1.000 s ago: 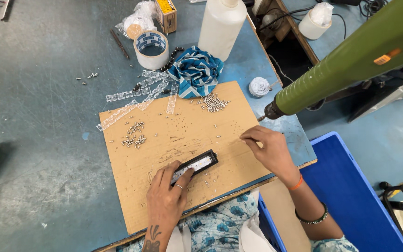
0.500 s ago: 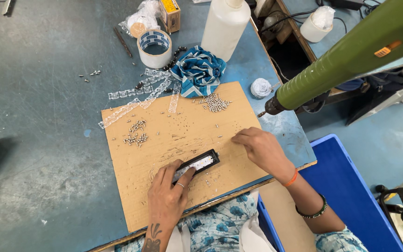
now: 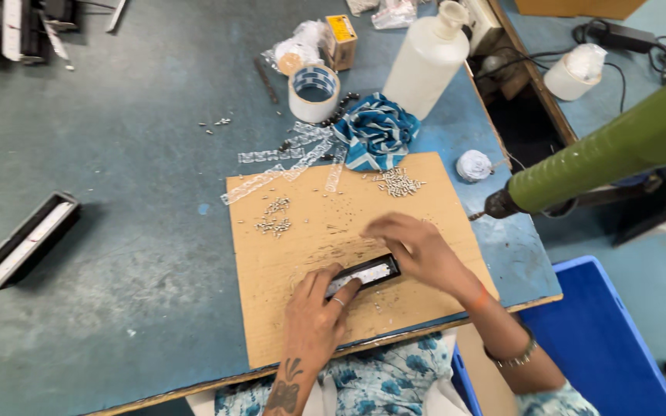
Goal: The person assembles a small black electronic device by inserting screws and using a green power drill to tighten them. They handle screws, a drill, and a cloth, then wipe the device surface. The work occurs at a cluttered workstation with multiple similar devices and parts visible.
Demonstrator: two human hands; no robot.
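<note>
A small black rectangular part [image 3: 365,274] with a pale insert lies on a brown cardboard sheet [image 3: 425,208]. My left hand [image 3: 316,314] presses its fingers on the part's left end and holds it down. My right hand [image 3: 416,249] hovers over the part's right end, fingers curled; whether it pinches something small is not visible. Two little heaps of small metal screws [image 3: 399,182] and screws [image 3: 274,217] rest on the cardboard beyond my hands.
A green power screwdriver [image 3: 610,158] hangs at the right over the table edge. Behind the cardboard are a blue striped cloth [image 3: 375,132], a tape roll [image 3: 314,92], a white bottle [image 3: 428,62] and clear tape strips [image 3: 287,158]. Another black part [image 3: 26,240] lies far left. A blue bin [image 3: 603,347] sits lower right.
My right hand moved left from the cardboard's right edge to the black part's right end. My left hand stayed on the part.
</note>
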